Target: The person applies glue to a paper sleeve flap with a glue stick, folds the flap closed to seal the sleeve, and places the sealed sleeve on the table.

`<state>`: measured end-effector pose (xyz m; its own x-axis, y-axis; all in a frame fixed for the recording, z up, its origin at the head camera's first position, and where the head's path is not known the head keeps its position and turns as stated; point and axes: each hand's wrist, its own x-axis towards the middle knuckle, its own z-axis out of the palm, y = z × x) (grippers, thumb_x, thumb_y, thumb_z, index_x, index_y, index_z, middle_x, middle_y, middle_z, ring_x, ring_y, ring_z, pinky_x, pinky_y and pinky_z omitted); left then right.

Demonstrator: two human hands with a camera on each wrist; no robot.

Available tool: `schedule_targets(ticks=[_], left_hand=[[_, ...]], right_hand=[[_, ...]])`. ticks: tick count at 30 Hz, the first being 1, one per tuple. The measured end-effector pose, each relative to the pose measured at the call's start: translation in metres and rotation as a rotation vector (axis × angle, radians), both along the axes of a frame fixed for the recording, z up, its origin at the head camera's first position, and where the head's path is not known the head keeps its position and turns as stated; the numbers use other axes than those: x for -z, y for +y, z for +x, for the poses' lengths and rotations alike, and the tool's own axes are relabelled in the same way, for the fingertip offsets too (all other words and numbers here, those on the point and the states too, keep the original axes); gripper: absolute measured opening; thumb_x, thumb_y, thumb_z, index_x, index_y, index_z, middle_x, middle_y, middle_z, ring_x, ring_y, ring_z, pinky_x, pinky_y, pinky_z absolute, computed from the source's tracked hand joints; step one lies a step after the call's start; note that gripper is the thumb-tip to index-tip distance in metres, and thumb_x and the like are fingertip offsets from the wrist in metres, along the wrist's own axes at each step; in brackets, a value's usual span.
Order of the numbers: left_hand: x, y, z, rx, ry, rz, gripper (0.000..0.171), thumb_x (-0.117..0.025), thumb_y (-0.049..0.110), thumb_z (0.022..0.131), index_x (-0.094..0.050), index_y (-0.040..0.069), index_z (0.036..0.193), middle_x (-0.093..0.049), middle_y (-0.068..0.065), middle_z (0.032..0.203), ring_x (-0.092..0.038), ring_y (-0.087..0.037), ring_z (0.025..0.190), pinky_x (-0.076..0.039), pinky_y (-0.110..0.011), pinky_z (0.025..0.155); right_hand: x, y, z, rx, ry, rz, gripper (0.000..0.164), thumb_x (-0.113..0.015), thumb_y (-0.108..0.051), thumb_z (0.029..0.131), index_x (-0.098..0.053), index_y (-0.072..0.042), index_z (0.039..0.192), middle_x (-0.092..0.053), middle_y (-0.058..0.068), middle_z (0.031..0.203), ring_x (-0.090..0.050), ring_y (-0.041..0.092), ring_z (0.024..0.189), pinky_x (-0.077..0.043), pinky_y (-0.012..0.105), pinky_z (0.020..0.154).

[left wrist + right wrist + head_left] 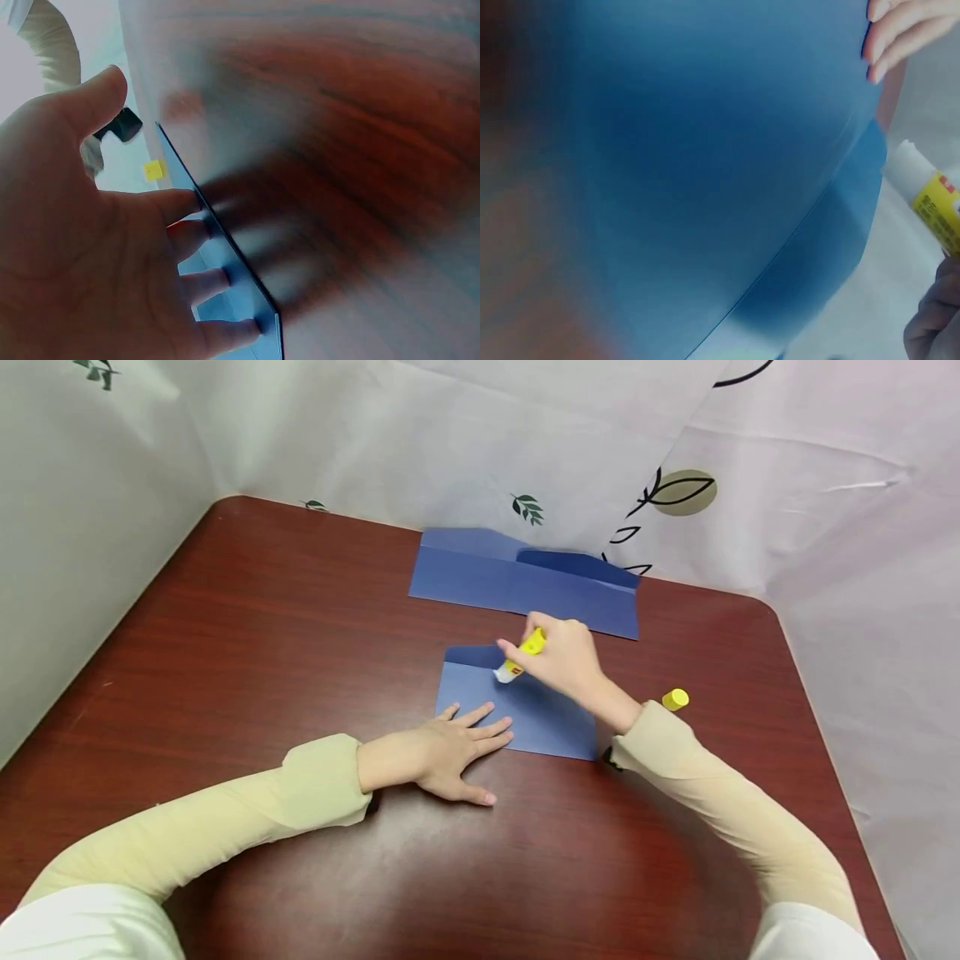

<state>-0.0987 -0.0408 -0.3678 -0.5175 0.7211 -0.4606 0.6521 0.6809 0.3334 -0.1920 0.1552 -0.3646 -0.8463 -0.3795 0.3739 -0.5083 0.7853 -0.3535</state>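
A yellow glue stick (531, 646) with a white tip is gripped in my right hand (568, 658), tip down over a folded blue paper (543, 714). In the right wrist view the glue stick (937, 202) shows at the right edge, near the paper's folded flap (810, 262). My left hand (450, 752) lies with fingers spread on the paper's near left part, its thumb on the table. In the left wrist view the straight fingertips of the left hand (112, 247) rest along the paper's edge.
A second folded blue paper (472, 578) lies at the back of the brown table (300, 635), near the patterned white curtain (450, 443). The yellow cap (676, 699) sits to the right of the right forearm.
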Motion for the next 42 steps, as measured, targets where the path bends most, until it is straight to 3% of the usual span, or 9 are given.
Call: schedule_targets(ticks=[5, 13, 24, 42], left_hand=[[0.002, 0.002, -0.001, 0.004, 0.023, -0.003, 0.085, -0.049, 0.068, 0.088, -0.017, 0.027, 0.155, -0.004, 0.011, 0.163, 0.004, -0.017, 0.151, -0.007, -0.052, 0.120], [0.002, 0.005, 0.001, 0.015, 0.032, 0.011, 0.086, -0.050, 0.068, 0.087, -0.019, 0.025, 0.155, -0.008, 0.009, 0.163, 0.002, -0.019, 0.151, -0.008, -0.053, 0.120], [-0.001, 0.008, 0.000, 0.023, 0.012, 0.006, 0.086, -0.050, 0.068, 0.087, -0.020, 0.025, 0.155, -0.007, 0.009, 0.163, 0.003, -0.019, 0.151, -0.007, -0.053, 0.120], [-0.005, 0.006, -0.004, 0.019, 0.006, -0.011, 0.088, -0.049, 0.070, 0.086, -0.017, 0.025, 0.155, -0.004, 0.010, 0.163, 0.006, -0.018, 0.151, -0.006, -0.053, 0.120]], right_hand=[[0.003, -0.041, -0.005, -0.124, 0.137, 0.057, 0.023, -0.061, -0.028, 0.085, -0.055, -0.012, 0.070, -0.046, -0.002, 0.045, -0.036, 0.011, 0.037, -0.026, 0.023, 0.039], [0.009, -0.071, -0.005, -0.196, 0.129, 0.105, 0.020, -0.059, -0.022, 0.086, -0.053, -0.012, 0.071, -0.041, -0.004, 0.045, -0.036, 0.010, 0.036, -0.021, 0.021, 0.040], [0.011, -0.078, -0.001, -0.199, 0.155, 0.188, 0.016, -0.058, -0.022, 0.087, -0.057, -0.010, 0.077, -0.046, -0.002, 0.047, -0.039, 0.012, 0.036, -0.024, 0.021, 0.039], [0.010, -0.070, 0.001, -0.218, 0.191, 0.183, 0.015, -0.059, -0.017, 0.083, -0.053, -0.009, 0.072, -0.047, 0.000, 0.044, -0.042, 0.014, 0.036, -0.025, 0.022, 0.039]])
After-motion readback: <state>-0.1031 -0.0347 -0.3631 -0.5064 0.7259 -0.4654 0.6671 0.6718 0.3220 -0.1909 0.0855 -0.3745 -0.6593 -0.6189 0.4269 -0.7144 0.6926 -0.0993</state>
